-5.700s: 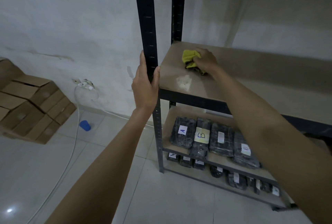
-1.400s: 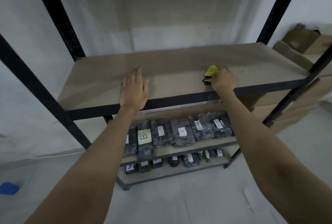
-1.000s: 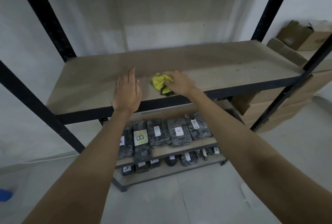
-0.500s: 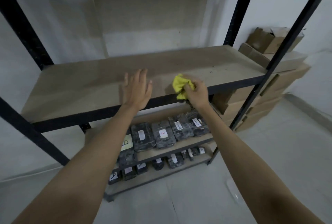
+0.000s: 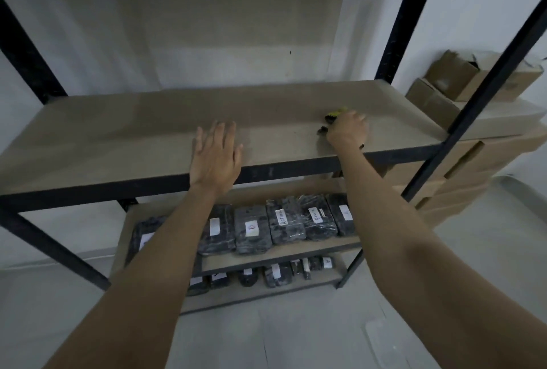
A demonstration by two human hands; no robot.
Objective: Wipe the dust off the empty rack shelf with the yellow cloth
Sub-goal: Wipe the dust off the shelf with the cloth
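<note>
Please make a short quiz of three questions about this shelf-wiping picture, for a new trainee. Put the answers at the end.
1. True or false: the left hand lies flat and open on the empty shelf.
2. Which hand covers the yellow cloth? A) left B) right C) neither
3. Fill in: the wrapped black packages with white labels sit on the shelf ____ the one being wiped.

Key: 1 true. 2 B, the right hand presses the cloth, so only a small edge shows. 3 below.
</note>
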